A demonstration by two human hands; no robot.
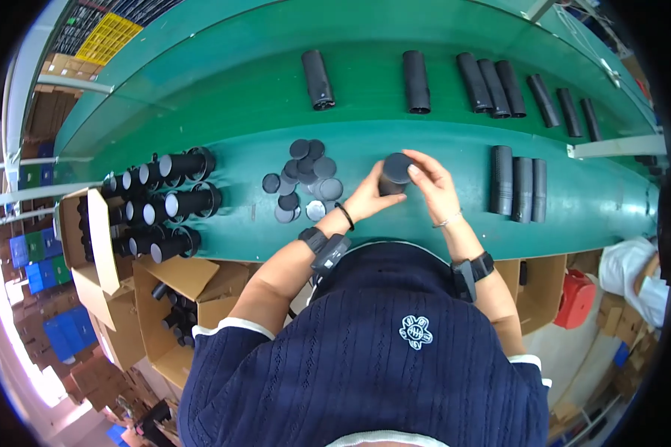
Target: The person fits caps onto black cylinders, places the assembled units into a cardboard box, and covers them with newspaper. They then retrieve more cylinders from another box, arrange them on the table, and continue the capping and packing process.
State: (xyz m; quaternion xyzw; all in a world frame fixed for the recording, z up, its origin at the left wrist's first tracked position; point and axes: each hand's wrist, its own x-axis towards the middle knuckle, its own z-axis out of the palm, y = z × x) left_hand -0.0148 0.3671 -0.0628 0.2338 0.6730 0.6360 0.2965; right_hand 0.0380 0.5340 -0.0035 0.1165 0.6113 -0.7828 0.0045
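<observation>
Above the green bench, my left hand (pixel 365 197) is closed around a short black cylinder (pixel 392 186) held upright. A flat black round cap (pixel 397 167) sits at its top end. My right hand (pixel 438 192) pinches the cap's right edge between thumb and fingers; whether the cap is fully seated is hard to tell. Left of my left hand lies a loose pile of black round caps (pixel 323 167), some overlapping. One shiny, paler round cap (pixel 316 211) lies at the near side of the pile.
Several long black tubes (pixel 502 179) lie at the right, and others (pixel 416 82) lie along the far strip. Black cylinders with pale ends (pixel 190 203) are stacked at the left. Cardboard boxes (pixel 156 328) stand below the near edge. Another person's pale sleeve (pixel 626 272) shows far right.
</observation>
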